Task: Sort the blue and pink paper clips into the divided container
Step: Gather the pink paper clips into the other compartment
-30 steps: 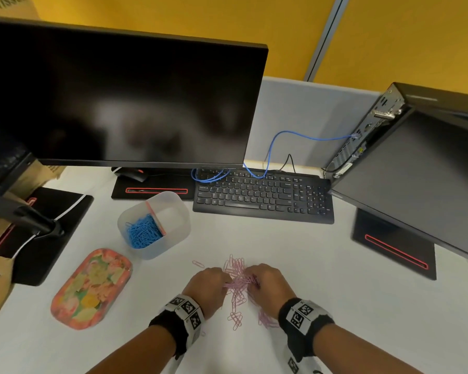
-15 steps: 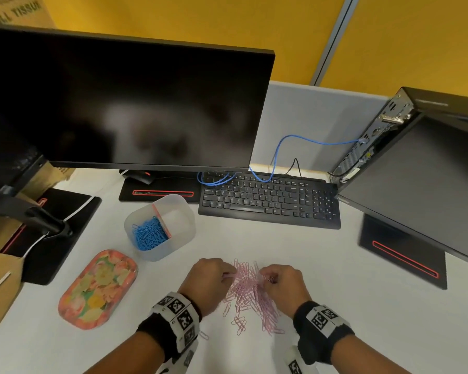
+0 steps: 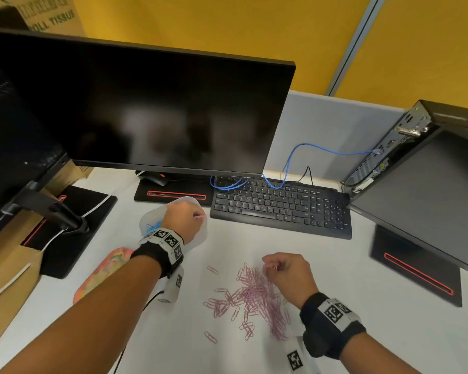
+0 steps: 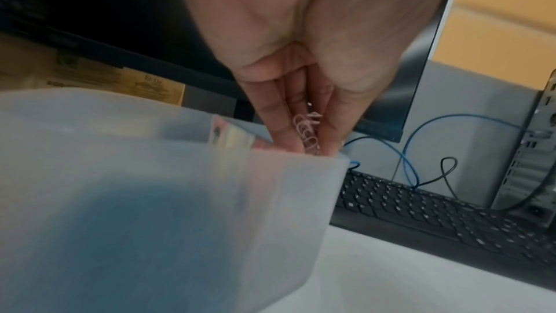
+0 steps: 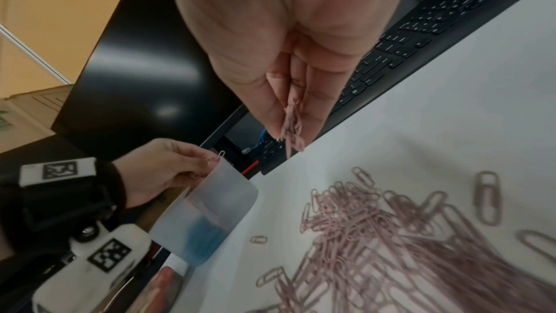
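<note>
A heap of pink paper clips (image 3: 254, 295) (image 5: 406, 242) lies on the white desk. The translucent divided container (image 3: 200, 236) (image 4: 180, 199) (image 5: 210, 218) stands left of the keyboard, with blue paper clips (image 3: 153, 226) in its left compartment. My left hand (image 3: 192, 215) (image 4: 309, 142) hovers over the container's right side and pinches a small bunch of pink clips (image 4: 307, 130), its fingertips at the rim. My right hand (image 3: 273, 265) (image 5: 291, 132) is raised just above the heap and pinches a few pink clips (image 5: 293, 127).
A black keyboard (image 3: 281, 209) lies behind the heap. A large monitor (image 3: 146, 109) stands above the container, another screen (image 3: 430, 201) at the right. A colourful tray (image 3: 100, 276) sits left of my forearm. A blue cable (image 3: 289, 163) trails behind the keyboard.
My left hand left the heap and moved up-left to the container with pink clips. My right hand lifted slightly off the heap holding a few clips. The camera tilted.
</note>
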### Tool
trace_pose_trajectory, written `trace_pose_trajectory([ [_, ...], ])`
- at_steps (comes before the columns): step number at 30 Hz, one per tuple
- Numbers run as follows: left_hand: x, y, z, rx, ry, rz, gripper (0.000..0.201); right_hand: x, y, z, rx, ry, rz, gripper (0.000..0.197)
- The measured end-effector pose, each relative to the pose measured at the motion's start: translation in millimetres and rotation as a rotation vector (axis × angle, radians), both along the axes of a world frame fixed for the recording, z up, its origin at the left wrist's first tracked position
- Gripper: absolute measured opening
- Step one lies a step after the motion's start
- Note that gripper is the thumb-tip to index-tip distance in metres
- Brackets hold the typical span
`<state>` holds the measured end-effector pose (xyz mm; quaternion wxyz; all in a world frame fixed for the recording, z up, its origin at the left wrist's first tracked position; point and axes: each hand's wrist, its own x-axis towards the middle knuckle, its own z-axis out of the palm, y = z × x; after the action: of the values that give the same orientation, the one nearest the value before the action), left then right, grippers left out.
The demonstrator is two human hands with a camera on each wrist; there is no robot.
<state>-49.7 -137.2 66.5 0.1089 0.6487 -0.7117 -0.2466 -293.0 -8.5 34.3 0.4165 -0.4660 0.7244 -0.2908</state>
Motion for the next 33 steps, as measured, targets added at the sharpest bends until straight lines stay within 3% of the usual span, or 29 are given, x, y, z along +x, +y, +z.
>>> trace_pose_trajectory([
  [4,1,0,-14,0.037,-0.066,0.013,0.027,9,-9,7,-0.022,-0.019,0.005,0.019],
  [9,17,4,-11,-0.124,0.075,0.096,0.068,20,-18,15,-0.039,-0.060,0.013,0.019],
  [12,39,2,-15,0.023,-0.177,0.095,0.114,29,-30,25,-0.054,-0.095,0.007,0.017],
  [14,50,3,-24,0.141,-0.286,0.067,0.129,38,-41,34,-0.082,-0.104,0.012,0.017],
  [21,38,22,-36,0.107,-0.231,-0.029,0.130,87,-97,54,-0.205,-0.016,0.145,0.018],
  [28,20,29,-33,0.103,-0.232,-0.092,0.127,126,-123,23,-0.138,0.243,0.321,0.023],
  [33,19,28,-33,0.097,-0.239,-0.106,0.126,117,-120,18,-0.094,0.274,0.364,0.027],
])
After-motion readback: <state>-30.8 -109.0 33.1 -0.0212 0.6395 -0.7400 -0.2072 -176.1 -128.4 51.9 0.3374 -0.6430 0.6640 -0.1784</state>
